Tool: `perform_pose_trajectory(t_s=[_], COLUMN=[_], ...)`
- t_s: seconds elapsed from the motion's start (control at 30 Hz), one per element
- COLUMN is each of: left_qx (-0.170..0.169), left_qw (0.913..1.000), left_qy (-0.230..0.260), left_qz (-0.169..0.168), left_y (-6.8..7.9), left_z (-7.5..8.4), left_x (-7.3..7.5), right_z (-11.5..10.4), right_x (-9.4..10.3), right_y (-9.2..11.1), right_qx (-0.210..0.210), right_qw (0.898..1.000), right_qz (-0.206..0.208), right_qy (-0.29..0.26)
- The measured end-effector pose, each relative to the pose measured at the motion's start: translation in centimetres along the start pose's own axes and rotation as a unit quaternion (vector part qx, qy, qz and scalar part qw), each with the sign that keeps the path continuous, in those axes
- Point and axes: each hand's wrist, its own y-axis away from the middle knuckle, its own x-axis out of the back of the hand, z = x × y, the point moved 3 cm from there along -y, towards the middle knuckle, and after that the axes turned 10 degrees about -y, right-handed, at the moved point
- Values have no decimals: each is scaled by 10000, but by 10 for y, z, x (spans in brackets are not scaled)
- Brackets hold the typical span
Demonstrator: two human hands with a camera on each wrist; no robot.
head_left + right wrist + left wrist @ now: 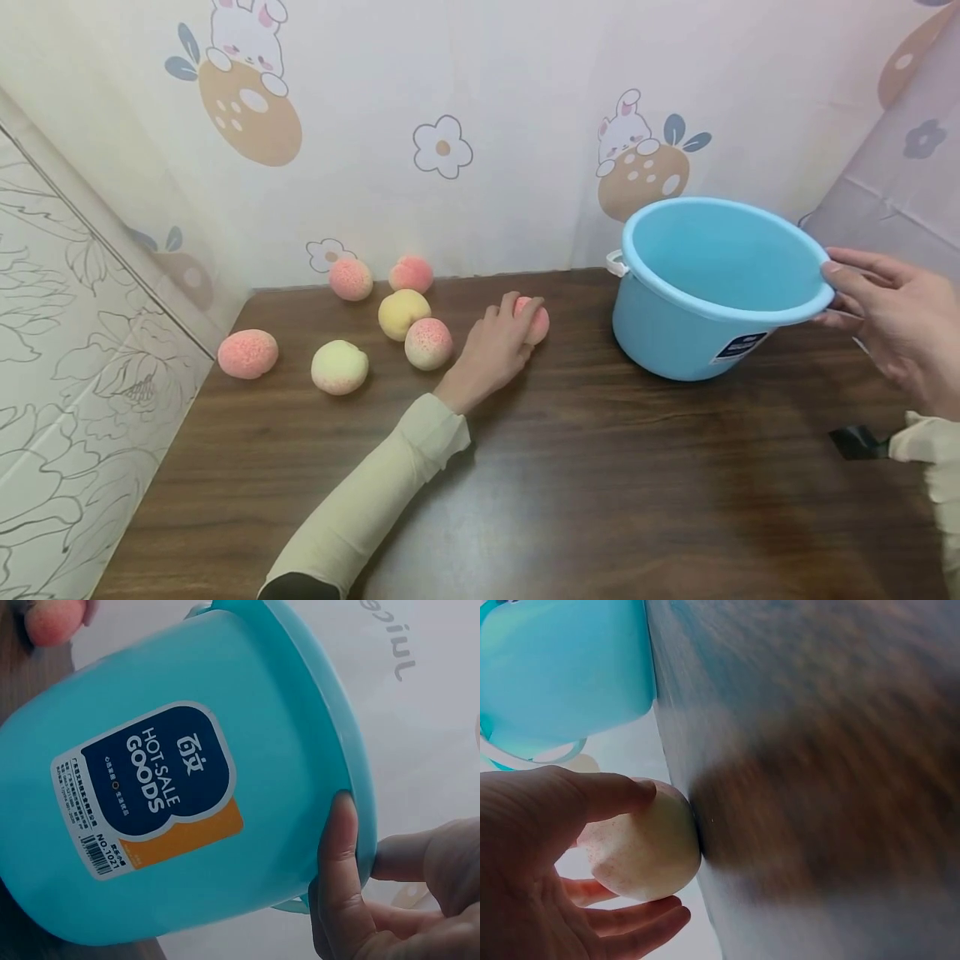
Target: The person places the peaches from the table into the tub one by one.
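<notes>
1. Left hand: grasping a pinkish peach, thumb on one side, fingers curved round the other (left wrist view shows it best). Partly open, only as wide as the fruit.
2. That peach: down at the wood-grain tabletop, between the other peaches and the bucket; the left wrist view has its side against the surface.
3. Right hand: pinching the rim of the light-blue plastic bucket on its right side, digits both inside and outside the edge (confirmed in the right wrist view).
4. Bucket: on the tabletop, right of the held peach and apart from it, mouth up. White handle fitting at its left rim; navy label reads "HOT-SALE GOODS" (smaller print skipped).
5. Six more peaches, left of the left hand: two reddish ones at the back, a yellow peach next to a pink-speckled peach, a pale green-yellow peach nearer the front, a pink peach far left.
6. Behind: curtain with rabbit and flower prints.
</notes>
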Motion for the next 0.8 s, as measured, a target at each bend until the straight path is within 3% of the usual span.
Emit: perform_pose_trajectory(t_s=[0.17,0.5,0.8], left_qx=[-30,26,47], left_qw=[10000,9996,9991], left_qy=[44,295,333], left_qz=[12,-9,245], left_y=[2,5,6], left_z=[0,-5,-10], left_x=[0,2,16], right_z=[-1,-2,-5], right_x=[-7,-19,-24], right_y=[5,15,22], right_qx=[89,40,-42], right_qw=[9996,9986,9912], right_qz=[-56,-514,-414], right_qy=[256,83,1259])
